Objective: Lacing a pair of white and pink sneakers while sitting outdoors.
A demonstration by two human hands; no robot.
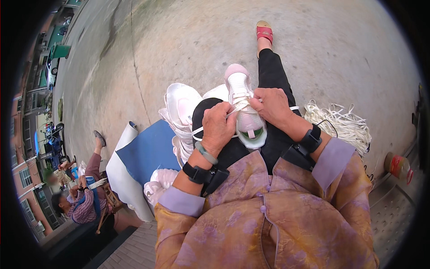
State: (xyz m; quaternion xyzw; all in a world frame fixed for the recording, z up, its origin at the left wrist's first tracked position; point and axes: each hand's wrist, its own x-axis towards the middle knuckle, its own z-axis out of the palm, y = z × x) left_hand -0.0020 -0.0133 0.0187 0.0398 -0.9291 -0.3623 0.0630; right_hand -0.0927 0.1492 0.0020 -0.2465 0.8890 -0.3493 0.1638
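A white and pink sneaker (251, 122) rests on my lap between my thighs, its toe pointing away from me. White shoelace (242, 106) crosses over its tongue, with loose ends trailing to both sides. My left hand (217, 125) pinches the lace at the left of the shoe. On the right, my right hand (270, 105) has its fingers closed on the lace close to the eyelets. Both wrists carry black straps with dark boxes.
White and pink shoe pieces (182, 101) are stacked left of my knee. A blue sheet (150, 150) lies beside them. Bundled white laces (342, 127) lie on the ground at right, near a plastic bottle (397, 168). Another person (85, 204) sits at far left, hands raised.
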